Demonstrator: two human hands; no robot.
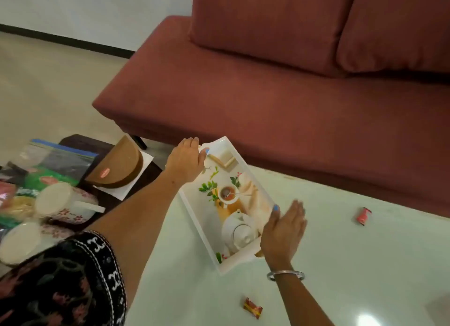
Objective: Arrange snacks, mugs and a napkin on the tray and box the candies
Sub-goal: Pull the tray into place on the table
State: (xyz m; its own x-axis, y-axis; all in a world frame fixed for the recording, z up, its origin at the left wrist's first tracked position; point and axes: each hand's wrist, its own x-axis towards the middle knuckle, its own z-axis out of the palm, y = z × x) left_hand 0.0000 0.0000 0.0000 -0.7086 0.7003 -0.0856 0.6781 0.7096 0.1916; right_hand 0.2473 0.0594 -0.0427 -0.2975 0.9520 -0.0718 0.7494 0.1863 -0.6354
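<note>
A white tray (194,218) with a printed teapot and teacup picture sits at the left end of a pale green table (341,265). My left hand (186,159) grips the tray's far handle. At the tray's near right corner my right hand (283,230) rests against the rim with flat, spread fingers. Two wrapped candies lie loose on the table: a red-gold candy (253,311) near the front and a red candy (363,215) to the right. Two floral mugs, a far mug (60,202) and a near mug (22,240), stand on a dark side table at the left.
A red sofa (267,94) runs along the table's far side. On the side table lie a brown half-round box (119,166) on white paper, a zip bag (58,159) and several snack packets (19,199).
</note>
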